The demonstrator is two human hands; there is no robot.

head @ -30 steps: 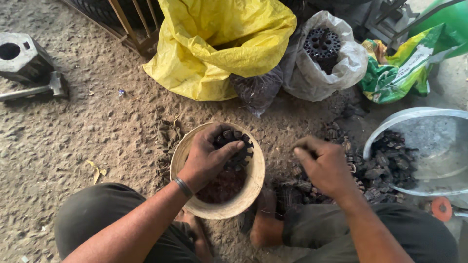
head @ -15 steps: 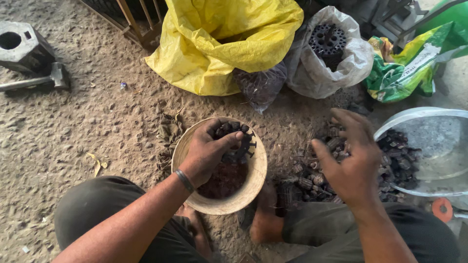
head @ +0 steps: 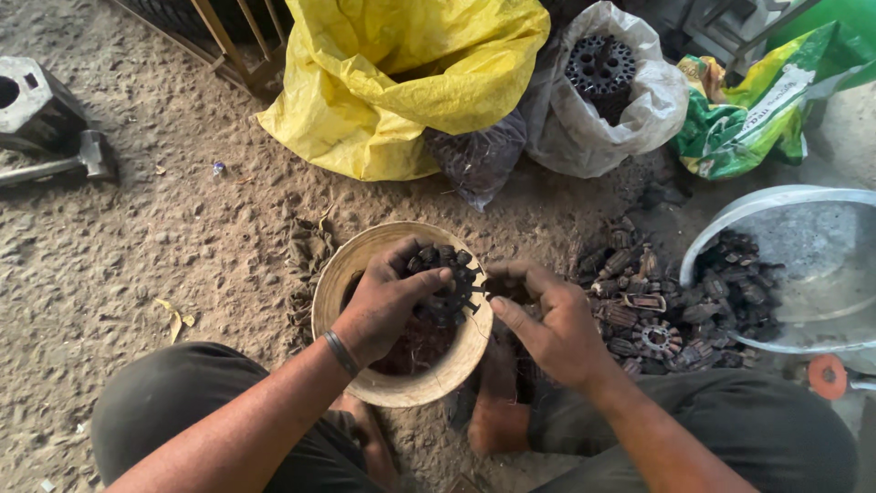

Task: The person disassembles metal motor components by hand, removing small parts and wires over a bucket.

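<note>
Both grips pinching one black toothed metal part (head: 449, 294) over wooden bowl (head: 339, 274), scrap heap (head: 639, 310) and basin (head: 803, 205) alongside

Sandy, gritty ground (head: 137, 246) lies all around, evenly lit. Up beyond the grip slump a yellow sack (head: 401, 82) and a grey bag (head: 630, 119); far left rests what may be a hammer (head: 64, 164).

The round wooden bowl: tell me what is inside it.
Inside the wooden bowl lie dark, toothed metal parts over reddish-brown matter. The left hand grips one part, the right hand meets it at the rim. What lies beneath the left hand is hidden.
</note>
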